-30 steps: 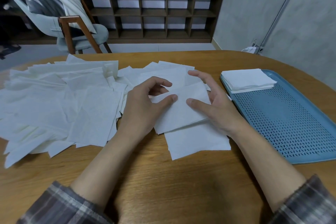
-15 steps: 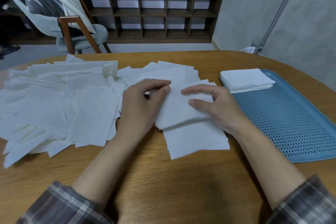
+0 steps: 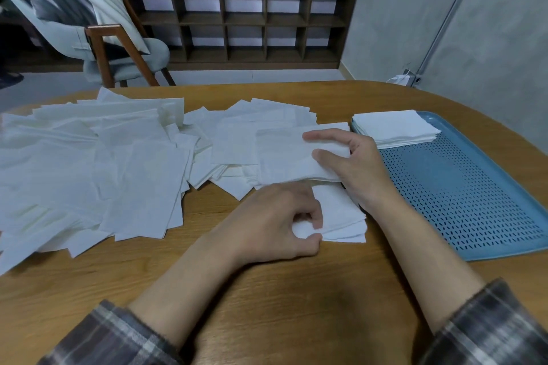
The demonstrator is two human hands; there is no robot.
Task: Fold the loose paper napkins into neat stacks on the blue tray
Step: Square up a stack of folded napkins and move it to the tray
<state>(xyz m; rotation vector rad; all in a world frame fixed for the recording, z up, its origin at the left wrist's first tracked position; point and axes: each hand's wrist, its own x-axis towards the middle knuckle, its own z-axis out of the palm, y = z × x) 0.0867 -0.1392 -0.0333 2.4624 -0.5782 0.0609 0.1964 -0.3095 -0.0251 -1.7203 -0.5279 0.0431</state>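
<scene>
Right hand (image 3: 353, 166) centre right of frame, index finger and thumb pinching right edge of folded white paper napkin (image 3: 284, 157), just left of blue perforated plastic tray (image 3: 462, 204). Left hand (image 3: 272, 222) lower centre, fingers curled, pinching near corner of flat white napkin (image 3: 338, 213) lying on wooden tabletop (image 3: 267, 305). Neat stack of folded napkins (image 3: 394, 127) in tray's far left corner. Loose white napkin pile (image 3: 89, 172) spread across left of frame.

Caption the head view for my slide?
Right hand holds a folded napkin beside the blue tray while left hand pinches the lower napkin on the table.
</scene>
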